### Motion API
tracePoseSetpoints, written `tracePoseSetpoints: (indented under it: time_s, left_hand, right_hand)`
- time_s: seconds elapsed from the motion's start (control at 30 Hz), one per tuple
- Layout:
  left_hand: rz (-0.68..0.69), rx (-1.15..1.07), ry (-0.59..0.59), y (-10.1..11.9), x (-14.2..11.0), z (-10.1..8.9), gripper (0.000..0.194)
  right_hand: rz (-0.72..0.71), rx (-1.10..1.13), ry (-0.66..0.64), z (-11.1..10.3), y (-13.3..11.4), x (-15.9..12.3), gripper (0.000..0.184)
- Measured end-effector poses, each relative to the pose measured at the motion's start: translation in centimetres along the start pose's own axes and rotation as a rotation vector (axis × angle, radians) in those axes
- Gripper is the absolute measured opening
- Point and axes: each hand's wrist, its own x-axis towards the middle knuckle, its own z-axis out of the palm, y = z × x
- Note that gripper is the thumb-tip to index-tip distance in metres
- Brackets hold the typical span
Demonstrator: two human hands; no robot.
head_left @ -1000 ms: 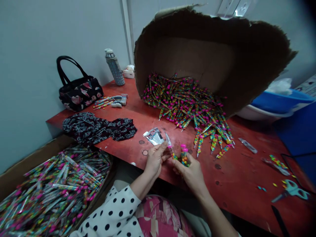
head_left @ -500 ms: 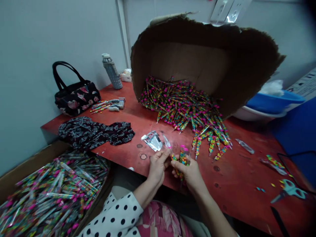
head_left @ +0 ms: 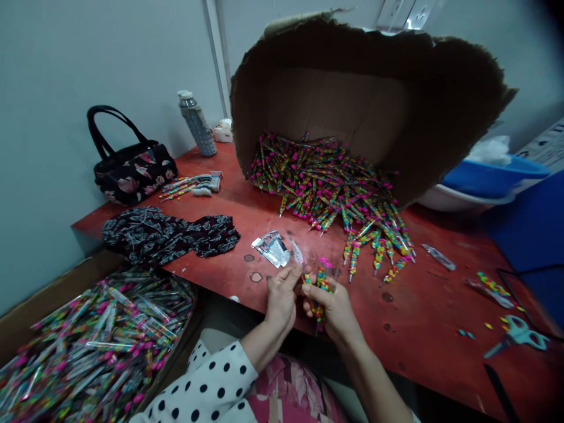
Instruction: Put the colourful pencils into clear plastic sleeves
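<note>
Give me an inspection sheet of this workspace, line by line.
Surface: red-painted table, worn and pitted.
Job's things: pink-capped bead tubes heaped, spilling from a tilted cardboard box; more tubes in clear sleeves fill a carton at lower left.
Clutter: foil wrappers, floral handbag, dark patterned cloth, bottle, green scissors.
Hands: left hand and right hand each grip a bead tube at the table edge.
Cables: thin black cord at right.
Surroundings: grey wall, blue basin.
</note>
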Motion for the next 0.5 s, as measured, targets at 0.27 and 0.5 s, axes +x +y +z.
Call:
tracePoseSetpoints:
  time_s: [0.27, 0.5]
  left_hand:
    - [0.064, -0.119, -0.018, 0.70, 0.10, -0.17, 0.029]
    - [0.051, -0.121, 0.018, 0.08, -0.06, 0.35, 0.032]
  right_hand:
    - [0.010, -0.082, -0.037, -0.53, -0.77, -0.16, 0.027]
    - [-0.062, -0.231, 0.076, 0.32, -0.47, -0.64, 0.026]
